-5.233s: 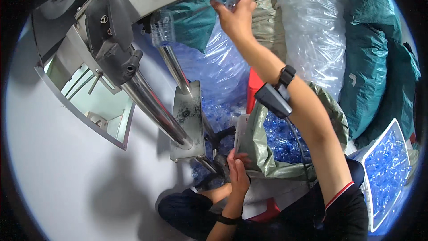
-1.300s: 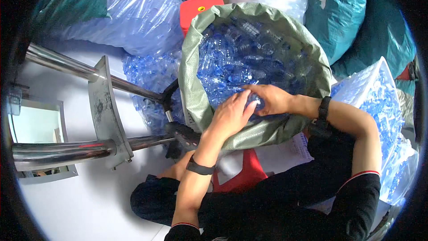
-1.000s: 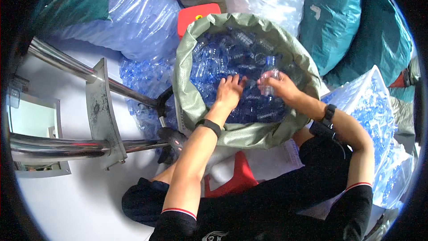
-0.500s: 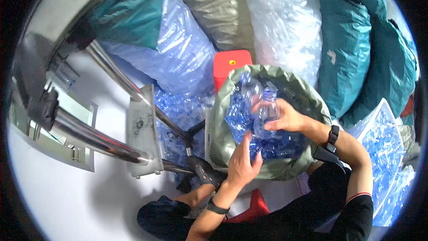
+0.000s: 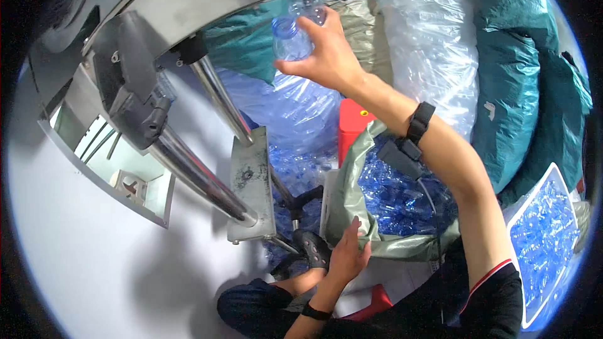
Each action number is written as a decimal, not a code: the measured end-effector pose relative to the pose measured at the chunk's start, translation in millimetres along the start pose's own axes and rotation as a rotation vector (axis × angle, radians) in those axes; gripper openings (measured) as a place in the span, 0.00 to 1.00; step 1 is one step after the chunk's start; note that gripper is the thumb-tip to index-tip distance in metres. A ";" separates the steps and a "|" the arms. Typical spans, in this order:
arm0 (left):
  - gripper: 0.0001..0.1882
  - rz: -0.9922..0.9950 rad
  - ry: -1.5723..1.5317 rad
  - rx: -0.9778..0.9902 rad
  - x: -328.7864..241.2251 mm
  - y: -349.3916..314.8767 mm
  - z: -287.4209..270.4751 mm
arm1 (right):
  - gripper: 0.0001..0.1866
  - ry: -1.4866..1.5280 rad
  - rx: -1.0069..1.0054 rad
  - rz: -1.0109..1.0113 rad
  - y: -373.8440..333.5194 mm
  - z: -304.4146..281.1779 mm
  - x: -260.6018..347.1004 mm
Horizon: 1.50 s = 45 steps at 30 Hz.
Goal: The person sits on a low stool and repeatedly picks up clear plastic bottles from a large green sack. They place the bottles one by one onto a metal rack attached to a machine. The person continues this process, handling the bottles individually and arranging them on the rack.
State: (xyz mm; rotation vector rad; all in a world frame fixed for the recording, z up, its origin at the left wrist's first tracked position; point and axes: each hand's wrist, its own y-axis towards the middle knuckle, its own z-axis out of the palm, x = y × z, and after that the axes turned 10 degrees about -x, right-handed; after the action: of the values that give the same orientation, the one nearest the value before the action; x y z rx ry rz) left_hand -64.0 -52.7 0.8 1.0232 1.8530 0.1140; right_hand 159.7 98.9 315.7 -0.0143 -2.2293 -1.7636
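Observation:
Up near the top of the view, my right hand (image 5: 336, 56) is closed on two clear plastic bottles. The nearer bottle (image 5: 287, 43) has its open blue-tinted neck pointing up and sits between thumb and fingers. Just beyond it, the second bottle (image 5: 306, 1) is partly covered by my fingers. My left hand (image 5: 348, 256) is empty, its fingers stretched out, beside the near left rim of a green woven sack (image 5: 345, 188). Blue-tinted clear bottles (image 5: 402, 198) fill this sack; my right forearm hides part of it.
A machine's steel frame (image 5: 188, 166) with metal posts and a plate (image 5: 250, 182) stands on the left. Behind the sack is a red stool (image 5: 352, 122). Large stuffed bags (image 5: 427, 44) line the back. A white-edged container (image 5: 543, 245) of blue-tinted pieces lies at right.
My right hand has lifted out of the sack and moved up and left with the bottles. My left hand has drawn back toward the sack's near rim. The view has shifted left.

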 end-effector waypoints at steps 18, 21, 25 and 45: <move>0.44 -0.054 -0.038 0.049 3.6 -28.3 2.3 | 0.45 0.401 -0.400 0.361 31.4 50.6 -0.4; 0.45 -0.075 -0.064 0.051 -1.8 -30.9 2.2 | 0.47 0.458 -0.335 0.276 17.9 70.7 30.6; 0.45 -0.130 -0.075 0.097 -6.3 -35.8 -1.8 | 0.40 0.339 -0.282 0.205 11.9 100.7 121.4; 0.44 -0.169 0.026 0.218 -1.4 -51.8 -2.4 | 0.22 0.925 0.512 0.173 13.2 111.7 147.0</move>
State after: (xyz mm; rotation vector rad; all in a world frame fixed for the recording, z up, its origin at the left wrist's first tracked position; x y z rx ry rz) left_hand -96.5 -86.0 -22.0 1.0098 1.9984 -0.1796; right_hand -3.3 182.8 340.5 0.5718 -1.7982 -0.7868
